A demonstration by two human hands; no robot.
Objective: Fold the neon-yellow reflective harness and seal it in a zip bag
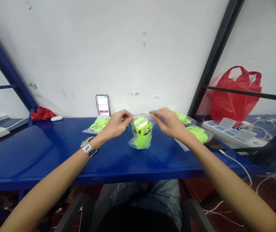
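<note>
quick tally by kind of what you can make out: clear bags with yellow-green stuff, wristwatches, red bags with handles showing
Clear bags: at least 4, view partly blocked
Wristwatch: 1
Red bag: 1
Total: at least 6

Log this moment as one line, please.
left hand: pinching clear bag, top left | right hand: fingers at top right | contents: neon yellow, silver bands | similar bags: both sides, blue table

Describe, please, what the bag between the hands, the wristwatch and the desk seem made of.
The bag looks like thin, glossy plastic: it wrinkles and shows its yellow-green contents. The wristwatch is probably polished metal, as its silver links shine. The desk is glossy blue, with reflections: perhaps painted metal, but unclear.
</note>
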